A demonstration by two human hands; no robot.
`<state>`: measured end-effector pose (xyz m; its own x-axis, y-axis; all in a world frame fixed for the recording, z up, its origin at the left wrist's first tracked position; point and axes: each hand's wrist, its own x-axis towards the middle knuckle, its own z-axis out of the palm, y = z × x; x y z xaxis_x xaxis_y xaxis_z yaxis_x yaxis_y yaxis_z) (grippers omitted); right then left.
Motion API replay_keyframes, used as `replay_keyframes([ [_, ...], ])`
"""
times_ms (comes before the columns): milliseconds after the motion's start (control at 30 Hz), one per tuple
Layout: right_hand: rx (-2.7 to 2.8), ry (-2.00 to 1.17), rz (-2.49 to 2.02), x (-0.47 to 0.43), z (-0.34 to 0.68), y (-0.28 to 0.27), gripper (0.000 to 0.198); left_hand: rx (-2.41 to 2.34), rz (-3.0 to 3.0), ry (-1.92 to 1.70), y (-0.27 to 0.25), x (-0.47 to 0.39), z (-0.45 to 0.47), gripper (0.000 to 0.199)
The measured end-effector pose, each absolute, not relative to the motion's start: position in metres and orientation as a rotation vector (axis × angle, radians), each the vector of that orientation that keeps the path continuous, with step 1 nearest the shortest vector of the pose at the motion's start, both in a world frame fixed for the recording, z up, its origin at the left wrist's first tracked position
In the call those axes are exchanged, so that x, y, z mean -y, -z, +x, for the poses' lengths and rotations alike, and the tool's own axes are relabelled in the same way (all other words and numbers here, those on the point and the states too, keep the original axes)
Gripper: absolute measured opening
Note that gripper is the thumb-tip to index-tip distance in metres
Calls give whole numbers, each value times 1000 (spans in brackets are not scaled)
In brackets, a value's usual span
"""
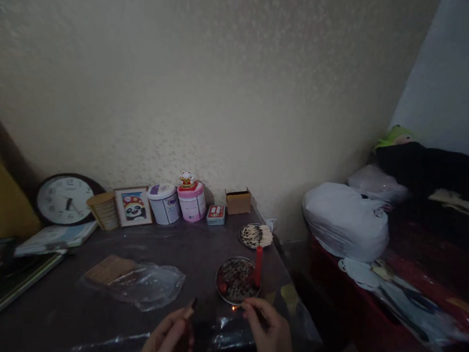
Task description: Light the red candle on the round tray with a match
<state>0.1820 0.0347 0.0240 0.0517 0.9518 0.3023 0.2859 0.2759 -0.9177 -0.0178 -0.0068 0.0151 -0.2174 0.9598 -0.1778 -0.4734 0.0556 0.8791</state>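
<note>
Head view, looking down over a dark table (92,312). Both of my hands sit at the near edge, apart from each other. My right hand (271,334) pinches a thin match (242,307) between thumb and forefinger; the match's long axis runs roughly level, pointing left from my fingertips, and a small orange glow shows at its far tip. My left hand (169,338) is closed on a small dark object, probably a matchbox (189,309), though the dim light leaves its shape unclear. The red candle (258,265) stands upright at the right rim of a round dish (232,281), which lies just beyond my right hand, up and slightly left of the glowing tip. The right hand is clearly the nearer to the candle. A second dish of matchsticks (256,235) lies farther back, a clear plastic bag (137,283) lies to the left, and tins and a clock line the wall.
</note>
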Motion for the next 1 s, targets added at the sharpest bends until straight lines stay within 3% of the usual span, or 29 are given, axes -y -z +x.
replay_keyframes([
  [200, 1378, -846, -1235, -35, 185, -31, 25, -1050, 426, -1557, 2, -9, -47, 39],
  [667, 1358, -858, -1152, -41, 186, -25, 28, -1158, 464, -1592, -23, 3, -32, 54],
  [833, 1377, -825, -1172, -39, 186, -32, 26, -1158, 488, -1608, -23, 4, -30, 46],
  [1000, 1432, -786, -1182, -40, 187, -31, 29, -1107, 472, -1638, -19, 2, -32, 52],
])
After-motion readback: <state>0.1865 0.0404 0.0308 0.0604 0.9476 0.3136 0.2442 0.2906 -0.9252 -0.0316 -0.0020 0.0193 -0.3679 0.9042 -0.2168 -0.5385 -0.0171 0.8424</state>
